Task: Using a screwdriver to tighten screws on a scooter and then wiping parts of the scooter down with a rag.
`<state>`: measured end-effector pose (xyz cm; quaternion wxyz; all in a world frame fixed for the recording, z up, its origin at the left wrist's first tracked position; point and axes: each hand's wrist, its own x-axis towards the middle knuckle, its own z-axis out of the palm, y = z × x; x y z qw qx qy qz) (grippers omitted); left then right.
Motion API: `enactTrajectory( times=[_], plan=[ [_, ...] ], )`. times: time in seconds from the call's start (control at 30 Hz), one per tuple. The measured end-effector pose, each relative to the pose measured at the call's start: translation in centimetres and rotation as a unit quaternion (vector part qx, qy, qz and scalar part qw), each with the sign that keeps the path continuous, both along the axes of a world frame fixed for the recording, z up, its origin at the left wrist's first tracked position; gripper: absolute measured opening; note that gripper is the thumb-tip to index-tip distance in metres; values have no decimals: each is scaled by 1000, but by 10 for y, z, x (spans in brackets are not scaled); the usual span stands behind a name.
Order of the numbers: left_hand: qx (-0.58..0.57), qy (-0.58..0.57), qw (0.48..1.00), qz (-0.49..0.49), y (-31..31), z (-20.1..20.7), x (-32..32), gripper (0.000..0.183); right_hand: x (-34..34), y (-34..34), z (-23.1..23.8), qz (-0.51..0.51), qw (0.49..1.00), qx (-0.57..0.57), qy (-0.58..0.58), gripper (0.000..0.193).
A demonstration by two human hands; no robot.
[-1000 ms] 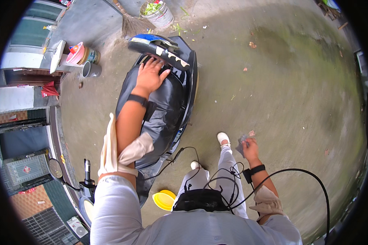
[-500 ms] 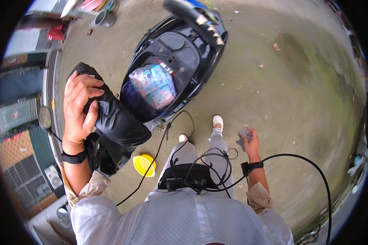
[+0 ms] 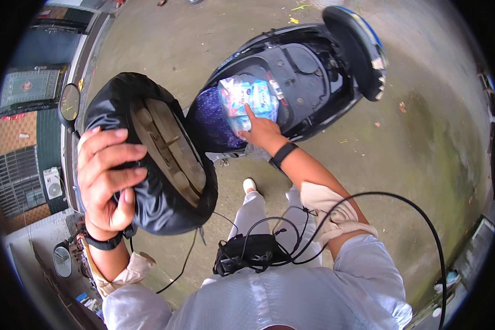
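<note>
My left hand (image 3: pixel 107 181) grips the edge of a scooter seat (image 3: pixel 165 212) in a black cover and holds it tilted up. The seat's pale underside, with a metal latch bar, shows. Under it, the scooter's storage compartment (image 3: pixel 308 104) lies uncovered. In the compartment are a clear plastic pack (image 3: pixel 258 96) with blue and pink print and a dark purple starry item (image 3: pixel 209 115). My right hand (image 3: pixel 261 132) reaches over the compartment's near side, index finger stretched onto the pack. Its other fingers are curled, and a bit of grey crumpled cloth (image 3: pixel 254 150) shows beneath them.
A black cable (image 3: pixel 401 199) loops from the black waist pouch (image 3: pixel 250 253) across my right side. Scooter mirrors (image 3: pixel 69 104) stand out at the left. Around the scooter is a concrete yard with a few fallen leaves (image 3: pixel 402 107); buildings line the left.
My right hand has moved from my right side, where it held the grey cloth, to the pack. The seat has turned, exposing its underside. The scooter now appears farther right in view.
</note>
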<state>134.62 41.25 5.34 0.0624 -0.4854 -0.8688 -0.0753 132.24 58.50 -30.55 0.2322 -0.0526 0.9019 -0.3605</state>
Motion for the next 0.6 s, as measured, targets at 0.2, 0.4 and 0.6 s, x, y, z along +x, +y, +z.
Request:
enactTrajectory(
  times=[0.2, 0.4, 0.6],
  plan=[
    [38, -6, 998, 43, -37, 4, 8, 18, -85, -62, -64, 10, 993, 117, 30, 69],
    [92, 20, 991, 91, -69, 5, 24, 14, -117, -92, -87, 32, 990, 134, 6, 67],
    [55, -11, 995, 87, -46, 0, 22, 13, -135, -94, -110, -24, 989, 142, -23, 63]
  ],
)
